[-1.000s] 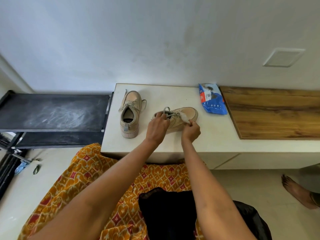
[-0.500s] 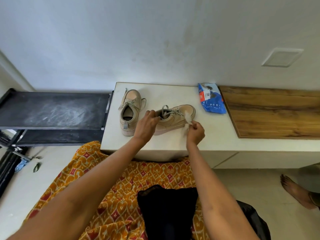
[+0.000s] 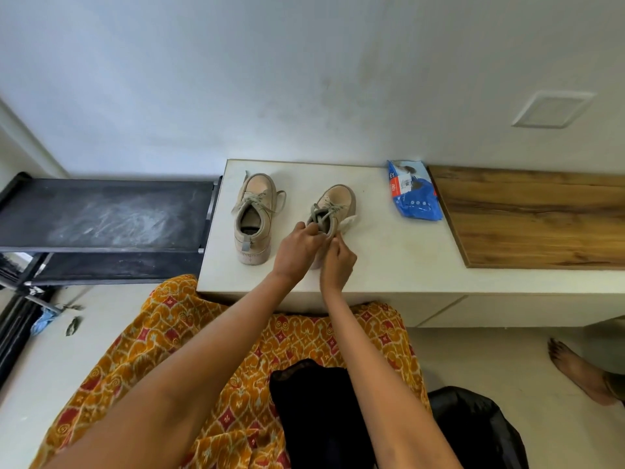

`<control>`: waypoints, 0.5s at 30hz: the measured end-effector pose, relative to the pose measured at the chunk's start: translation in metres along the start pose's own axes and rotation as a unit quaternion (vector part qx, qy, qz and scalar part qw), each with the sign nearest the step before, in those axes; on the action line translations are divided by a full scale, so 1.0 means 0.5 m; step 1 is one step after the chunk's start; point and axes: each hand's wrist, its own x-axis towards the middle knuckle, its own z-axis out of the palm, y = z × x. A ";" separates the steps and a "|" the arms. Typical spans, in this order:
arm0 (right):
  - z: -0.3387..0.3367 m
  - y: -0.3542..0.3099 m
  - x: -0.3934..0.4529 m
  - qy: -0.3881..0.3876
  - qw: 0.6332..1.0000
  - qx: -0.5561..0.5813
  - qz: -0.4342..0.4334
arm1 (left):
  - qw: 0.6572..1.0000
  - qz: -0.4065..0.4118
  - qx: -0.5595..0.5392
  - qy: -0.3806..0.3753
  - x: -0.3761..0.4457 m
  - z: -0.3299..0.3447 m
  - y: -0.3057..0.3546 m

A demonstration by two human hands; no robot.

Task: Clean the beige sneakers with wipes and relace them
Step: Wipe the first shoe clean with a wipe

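Mid-clean: we work on the right sneaker, both pairs of laces not yet redone.

Nearest, our left hand grips the heel collar of the right sneaker while our right hand pinches a white wipe against its side. Left of it the other sneaker waits, loosely laced; farther right lies the wipes pack on the counter.

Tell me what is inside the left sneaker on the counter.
The left sneaker lies open: only a dark insole shows in the heel. The toe end inside is hidden under the tongue and laces.
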 end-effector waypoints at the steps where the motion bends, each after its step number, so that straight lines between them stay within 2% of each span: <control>1: -0.008 0.006 -0.011 -0.004 1.000 0.007 0.000 | 1.000 -0.001 0.001 0.000 -0.001 0.003 -0.002; 5: -0.033 0.004 -0.021 -0.054 0.998 -0.001 0.030 | 1.000 0.002 -0.005 0.004 -0.002 0.014 -0.012; 9: -0.028 -0.028 0.042 -0.106 0.993 -0.044 0.024 | 1.000 0.003 -0.011 -0.001 0.006 0.016 -0.019; 13: -0.031 -0.041 0.114 -0.118 0.984 -0.065 0.119 | 1.000 -0.009 -0.019 -0.002 0.003 0.012 -0.012; 15: -0.034 -0.014 0.119 -0.124 0.982 -0.082 0.119 | 1.000 -0.007 -0.014 0.005 0.000 0.013 -0.008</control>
